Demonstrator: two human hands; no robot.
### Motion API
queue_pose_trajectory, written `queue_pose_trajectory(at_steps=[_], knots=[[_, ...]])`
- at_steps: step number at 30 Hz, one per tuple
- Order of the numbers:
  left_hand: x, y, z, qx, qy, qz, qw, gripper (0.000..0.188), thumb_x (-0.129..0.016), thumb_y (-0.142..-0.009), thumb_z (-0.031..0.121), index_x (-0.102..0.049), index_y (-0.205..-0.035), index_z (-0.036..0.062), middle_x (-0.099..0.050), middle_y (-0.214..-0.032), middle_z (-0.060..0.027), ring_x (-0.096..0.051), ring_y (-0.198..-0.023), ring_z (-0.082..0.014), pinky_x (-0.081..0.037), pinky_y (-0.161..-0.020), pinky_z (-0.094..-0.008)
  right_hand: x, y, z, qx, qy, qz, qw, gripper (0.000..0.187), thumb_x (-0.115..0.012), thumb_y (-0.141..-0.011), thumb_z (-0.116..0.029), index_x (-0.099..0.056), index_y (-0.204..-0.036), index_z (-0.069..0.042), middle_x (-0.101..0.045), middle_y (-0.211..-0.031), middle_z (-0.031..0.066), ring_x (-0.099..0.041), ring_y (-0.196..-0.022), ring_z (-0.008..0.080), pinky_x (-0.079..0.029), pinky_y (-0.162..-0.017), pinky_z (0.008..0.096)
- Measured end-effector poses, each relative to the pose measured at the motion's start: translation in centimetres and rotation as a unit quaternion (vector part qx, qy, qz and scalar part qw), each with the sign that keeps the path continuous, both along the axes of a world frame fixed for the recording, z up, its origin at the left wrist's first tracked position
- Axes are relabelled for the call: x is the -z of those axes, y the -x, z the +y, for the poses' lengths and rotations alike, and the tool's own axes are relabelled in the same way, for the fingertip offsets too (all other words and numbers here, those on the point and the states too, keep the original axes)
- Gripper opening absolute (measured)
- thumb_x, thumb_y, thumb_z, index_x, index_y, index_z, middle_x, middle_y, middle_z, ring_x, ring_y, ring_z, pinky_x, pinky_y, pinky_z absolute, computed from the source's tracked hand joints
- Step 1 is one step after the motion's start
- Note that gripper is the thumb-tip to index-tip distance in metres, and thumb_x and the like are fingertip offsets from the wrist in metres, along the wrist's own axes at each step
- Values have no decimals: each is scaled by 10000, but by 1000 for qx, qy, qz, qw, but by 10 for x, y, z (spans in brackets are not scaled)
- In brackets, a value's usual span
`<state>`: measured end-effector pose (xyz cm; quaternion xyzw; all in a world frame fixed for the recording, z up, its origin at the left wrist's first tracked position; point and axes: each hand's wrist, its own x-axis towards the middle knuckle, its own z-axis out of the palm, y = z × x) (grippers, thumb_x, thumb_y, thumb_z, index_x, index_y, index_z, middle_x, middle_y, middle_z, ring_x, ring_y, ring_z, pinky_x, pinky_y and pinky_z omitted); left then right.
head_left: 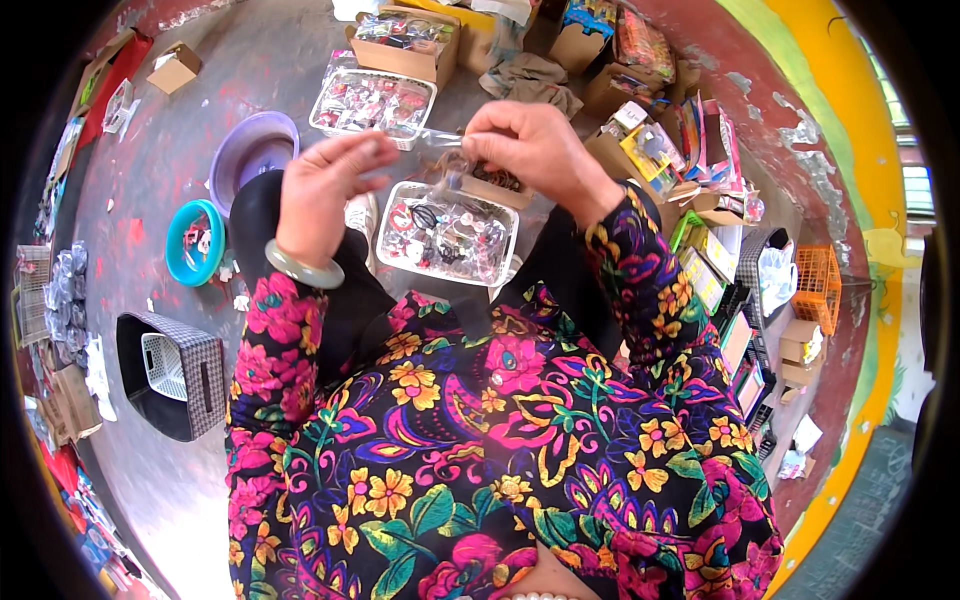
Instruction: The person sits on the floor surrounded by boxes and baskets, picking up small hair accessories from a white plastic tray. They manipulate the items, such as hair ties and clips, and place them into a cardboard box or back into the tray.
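A small clear plastic bag (438, 139) is pinched at its right end between the thumb and fingers of my right hand (540, 155). My left hand (330, 195), with a pale bangle on its wrist, is raised at the bag's other end. Its thumb and fingers are apart, the fingertips slightly blurred. Below both hands, between my knees, stands a white basket (385, 240) of small packaged pieces, some with black loops. Beyond the hands is another white basket (313, 112) full of small clear packets. A brown cardboard box (497, 190) sits partly hidden behind my right hand.
Purple (222, 165) and teal (176, 240) basins stand to the left, near a checkered bin (205, 385) holding a white basket. Cardboard boxes (435, 65) of packaged goods line the far side. More boxes and an orange crate (818, 290) stand along the right wall.
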<state>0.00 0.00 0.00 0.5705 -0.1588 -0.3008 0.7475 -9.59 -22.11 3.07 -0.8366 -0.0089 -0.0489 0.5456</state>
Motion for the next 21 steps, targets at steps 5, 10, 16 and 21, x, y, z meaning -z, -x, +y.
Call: queue_pose_trajectory(at_steps=[5,10,16,21], knots=[[14,-36,5,-77,-24,-72,994,233,-513,-893,122,-575,-1052,-36,-630,-982,-117,-623,-896,-177,-493,-709,-230,35,-45,-6,-6,31,130,991,138,-557,-795,-102,-610,-823,22,-612,-698,46,-558,-585,92,-461,-534,227],[36,-45,5,-75,-92,-56,991,240,-524,-888,133,-580,-1059,-27,-638,-961,-100,-628,-875,-165,-487,-703,-223,143,-68,-29,-7,152,176,973,129,-607,-693,-125,-648,-763,-24,-614,-653,95,-579,-582,185,-460,-555,307],[34,-36,3,-73,-109,-61,989,190,-544,-872,100,-609,-1003,-21,-639,-899,-78,-625,-813,-137,-502,-656,-222,241,-34,-38,-97,207,304,925,115,-618,-643,-143,-648,-690,-44,-606,-592,61,-571,-516,136,-453,-499,283],[39,-31,0,-46,-129,-81,987,210,-539,-882,127,-606,-1023,-14,-643,-933,-86,-631,-846,-149,-494,-667,-222,281,1,-33,-133,170,409,887,85,-645,-618,-79,-628,-685,-30,-620,-606,42,-592,-519,116,-478,-484,256]])
